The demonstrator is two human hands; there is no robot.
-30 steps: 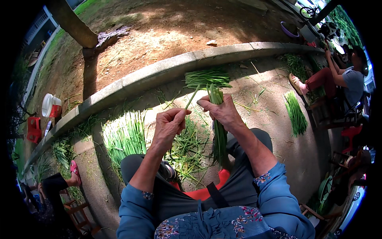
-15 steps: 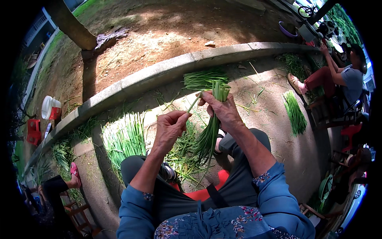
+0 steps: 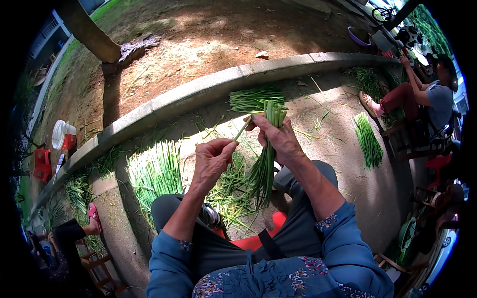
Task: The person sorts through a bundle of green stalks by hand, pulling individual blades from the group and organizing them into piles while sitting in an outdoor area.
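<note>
My right hand (image 3: 279,137) is wrapped round a bunch of long green stalks (image 3: 262,174) that look like garlic scapes. Their pale cut ends point up above the fist, and the thin green ends hang down toward my knees. Between the two hands runs a single green stalk (image 3: 242,130). My left hand (image 3: 215,158) pinches its lower end, while the right thumb and fingertips touch its upper end. Below the hands lies a loose heap of green scraps (image 3: 231,193). A large pile of stalks (image 3: 156,171) rests beside my left knee.
More stalks (image 3: 256,99) lie by the concrete kerb (image 3: 198,97), and a neat bundle (image 3: 368,141) sits to the right. One person (image 3: 437,94) sits at the right; another person's leg (image 3: 74,231) shows at left. A red stool (image 3: 42,164) and white bucket (image 3: 60,134) stand beyond the kerb.
The hanging ends of the bunch have swung slightly to the right. Both hands stay almost in the same place, with the single stalk still between them.
</note>
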